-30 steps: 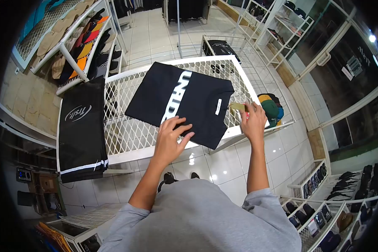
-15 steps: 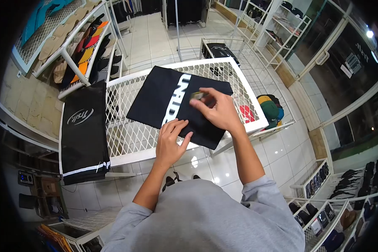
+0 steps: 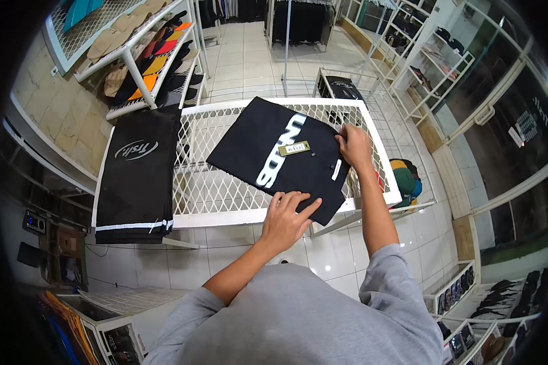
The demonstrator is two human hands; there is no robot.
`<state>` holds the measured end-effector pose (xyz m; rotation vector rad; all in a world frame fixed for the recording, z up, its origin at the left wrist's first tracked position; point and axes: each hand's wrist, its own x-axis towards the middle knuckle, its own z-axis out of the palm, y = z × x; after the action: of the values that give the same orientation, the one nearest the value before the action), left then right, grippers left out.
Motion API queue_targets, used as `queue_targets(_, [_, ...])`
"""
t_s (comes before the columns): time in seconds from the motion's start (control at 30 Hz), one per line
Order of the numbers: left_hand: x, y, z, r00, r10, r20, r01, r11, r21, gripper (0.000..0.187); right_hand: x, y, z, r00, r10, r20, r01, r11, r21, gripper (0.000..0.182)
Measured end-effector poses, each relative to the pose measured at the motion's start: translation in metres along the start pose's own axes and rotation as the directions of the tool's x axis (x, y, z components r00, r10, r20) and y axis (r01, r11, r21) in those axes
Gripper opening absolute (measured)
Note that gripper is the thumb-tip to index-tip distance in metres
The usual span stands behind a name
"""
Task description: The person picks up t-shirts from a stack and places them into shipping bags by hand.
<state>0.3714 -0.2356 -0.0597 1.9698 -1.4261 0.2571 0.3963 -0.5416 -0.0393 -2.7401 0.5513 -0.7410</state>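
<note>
A folded black T-shirt (image 3: 243, 137) with large white lettering lies slantwise on the white mesh table (image 3: 219, 221). A small olive hang tag (image 3: 295, 148) with a white label rests across the letters, its dark cord running rightward. Close to the right edge is a narrow white label (image 3: 336, 170) on the cloth. My left hand (image 3: 284, 220) lies on the shirt's near edge, fingers spread and flat. At the far right edge, the curled fingers of my right hand (image 3: 354, 146) pinch the black fabric; their tips are partly hidden.
Black bags (image 3: 131, 164) with a white logo and stripe lie stacked at the table's left end. Beyond them stands a rack of caps (image 3: 146, 85). More caps (image 3: 405, 179) sit low past the right end, and a glass door (image 3: 511, 115) is at far right.
My right hand has let go of the hang tag, now lying on the shirt, and moved right to the shirt's edge. The camera view has shifted, and my left hand stays at the near edge.
</note>
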Motion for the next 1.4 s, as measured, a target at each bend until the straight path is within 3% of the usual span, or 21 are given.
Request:
queue_targets(0.13, [0.0, 0.002, -0.002, 0.999, 0.027, 0.048, -0.027, 1.0, 0.013, 0.052, -0.009, 0.012, 0.001, 0.999, 0.049, 0.005, -0.049, 0.998, -0.045, 0.023])
queue_targets(0.23, [0.006, 0.007, -0.006, 0.999, -0.005, -0.038, 0.002, 0.998, -0.066, 0.053, -0.03, 0.012, -0.021, 0.995, 0.053, -0.085, -0.061, 0.994, -0.09, 0.026])
queue_targets(0.33, [0.024, 0.006, -0.011, 0.99, -0.088, -0.107, 0.088, 0.996, -0.013, 0.051, -0.061, 0.013, -0.06, 0.941, 0.327, -0.082, -0.333, 0.939, -0.08, 0.032])
queue_targets(0.43, [0.038, 0.006, -0.01, 0.994, -0.075, -0.074, 0.079, 0.996, 0.05, 0.051, -0.102, 0.03, -0.081, 0.861, 0.476, -0.181, -0.498, 0.862, -0.101, 0.034])
queue_targets(0.67, [0.041, 0.014, 0.013, 0.99, -0.135, 0.047, 0.138, 0.988, -0.076, 0.053, -0.136, 0.055, -0.098, 0.785, 0.593, -0.178, -0.609, 0.792, -0.049, 0.038])
queue_targets(0.77, [0.036, 0.019, 0.008, 0.982, -0.175, 0.075, 0.179, 0.982, -0.057, 0.057, -0.138, 0.053, -0.099, 0.812, 0.573, -0.113, -0.584, 0.798, -0.152, 0.04])
queue_targets(0.8, [0.031, 0.02, 0.007, 0.984, -0.167, 0.057, 0.172, 0.98, -0.1, 0.056, -0.143, 0.055, -0.092, 0.815, 0.557, -0.16, -0.579, 0.792, -0.193, 0.043])
queue_targets(0.87, [0.018, 0.021, -0.006, 0.983, -0.182, 0.031, 0.185, 0.972, -0.147, 0.048, -0.148, 0.04, -0.096, 0.869, 0.341, -0.357, -0.451, 0.842, -0.294, 0.05])
queue_targets(0.9, [0.012, 0.021, -0.016, 0.974, -0.223, 0.036, 0.225, 0.967, -0.116, 0.048, -0.147, 0.037, -0.094, 0.868, 0.236, -0.437, -0.376, 0.887, -0.269, 0.053])
queue_targets(0.93, [0.003, 0.021, -0.029, 0.966, -0.259, -0.001, 0.257, 0.959, -0.119, 0.044, -0.144, 0.017, -0.099, 0.852, 0.264, -0.453, -0.36, 0.922, -0.141, 0.05])
queue_targets(0.97, [-0.007, 0.017, -0.044, 0.956, -0.29, -0.046, 0.283, 0.952, -0.119, 0.04, -0.14, -0.005, -0.097, 0.842, 0.179, -0.508, -0.244, 0.968, -0.064, 0.041])
queue_targets(1.03, [-0.031, 0.0, -0.078, 0.931, -0.34, -0.13, 0.339, 0.94, -0.035, 0.035, -0.136, -0.063, -0.092, 0.877, 0.397, -0.271, -0.272, 0.875, 0.401, 0.032])
queue_targets(1.07, [-0.045, -0.011, -0.099, 0.896, -0.399, -0.196, 0.408, 0.913, 0.004, 0.031, -0.135, -0.086, -0.08, 0.912, 0.318, -0.26, -0.172, 0.87, 0.462, 0.025])
queue_targets(1.13, [-0.071, -0.034, -0.141, 0.813, -0.466, -0.35, 0.52, 0.851, 0.076, 0.025, -0.134, -0.139, -0.06, 0.962, 0.272, -0.021, -0.203, 0.765, 0.611, 0.018])
queue_targets(1.17, [-0.084, -0.048, -0.161, 0.766, -0.474, -0.434, 0.567, 0.817, 0.109, 0.023, -0.133, -0.165, -0.043, 0.982, 0.185, 0.018, -0.146, 0.709, 0.69, 0.018])
queue_targets(1.3, [-0.132, -0.095, -0.218, 0.658, -0.527, -0.537, 0.715, 0.661, 0.227, 0.02, -0.102, -0.275, 0.01, 0.981, -0.1, 0.169, -0.088, 0.545, 0.834, 0.022])
queue_targets(1.4, [-0.161, -0.119, -0.23, 0.657, -0.555, -0.51, 0.74, 0.602, 0.3, 0.023, -0.069, -0.347, 0.064, 0.966, -0.169, 0.193, -0.043, 0.635, 0.771, 0.034])
